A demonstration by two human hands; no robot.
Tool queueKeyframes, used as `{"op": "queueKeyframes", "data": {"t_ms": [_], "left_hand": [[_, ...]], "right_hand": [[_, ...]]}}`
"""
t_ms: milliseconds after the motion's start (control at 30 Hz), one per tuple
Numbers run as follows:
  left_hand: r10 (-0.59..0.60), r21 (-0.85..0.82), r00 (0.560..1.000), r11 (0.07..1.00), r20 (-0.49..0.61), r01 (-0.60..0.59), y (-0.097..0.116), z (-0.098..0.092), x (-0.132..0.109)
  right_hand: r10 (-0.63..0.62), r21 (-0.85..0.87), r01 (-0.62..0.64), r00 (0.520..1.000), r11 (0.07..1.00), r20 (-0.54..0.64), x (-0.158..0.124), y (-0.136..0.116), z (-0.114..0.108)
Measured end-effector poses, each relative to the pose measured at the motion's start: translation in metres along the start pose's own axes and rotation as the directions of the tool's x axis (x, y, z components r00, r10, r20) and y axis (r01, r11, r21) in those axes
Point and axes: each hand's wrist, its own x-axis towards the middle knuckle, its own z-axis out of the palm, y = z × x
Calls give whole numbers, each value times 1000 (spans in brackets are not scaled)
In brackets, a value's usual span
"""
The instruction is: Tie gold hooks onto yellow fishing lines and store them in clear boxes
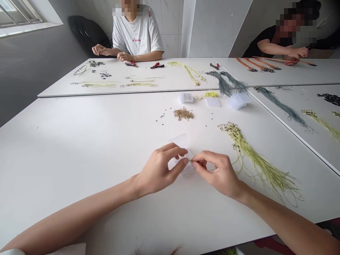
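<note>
My left hand (159, 170) and my right hand (217, 171) meet over the white table (79, 141). Their fingertips pinch a thin strand (190, 160), whose fine end is too small to make out. A clear plastic sleeve (182, 150) sits behind and under my left fingers, partly hidden by them. To the right of my right hand lies a bundle of yellow-green cords (256, 164) with dark beaded ends. Farther ahead is a small heap of brass hooks (183, 114), with scattered black beads (160, 117) beside it.
Clear plastic boxes (186, 98) stand ahead, next to a yellow-green coil (207, 95). Across the adjoining tables lie grey cord bundles (225, 83) and red-handled pliers (157, 66). A seated person (136, 35) and another person (276, 46) work at the far side.
</note>
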Motion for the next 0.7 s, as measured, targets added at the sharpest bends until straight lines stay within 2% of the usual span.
{"op": "queueKeyframes", "data": {"t_ms": [133, 233, 367, 467, 600, 700], "left_hand": [[-17, -35, 999, 999, 51, 19, 0, 2, 0], [-38, -63, 995, 997, 89, 43, 2, 0, 0], [-83, -91, 993, 992, 84, 90, 5, -5, 2], [-116, -124, 992, 985, 56, 122, 6, -8, 2], [-95, -157, 994, 982, 55, 102, 6, -9, 2], [-68, -110, 998, 992, 6, 68, 5, -7, 1]], "right_hand": [[-121, -75, 120, 993, 990, 0, -2, 1, 2], [-124, -69, 124, 992, 990, 4, -2, 1, 2], [50, 72, -51, 999, 996, 18, -1, 0, -3], [180, 215, -193, 981, 957, 77, 4, 0, -8], [254, 443, -352, 930, 824, 265, 11, 2, -13], [278, 505, -436, 891, 745, 360, 12, 4, -14]]}}
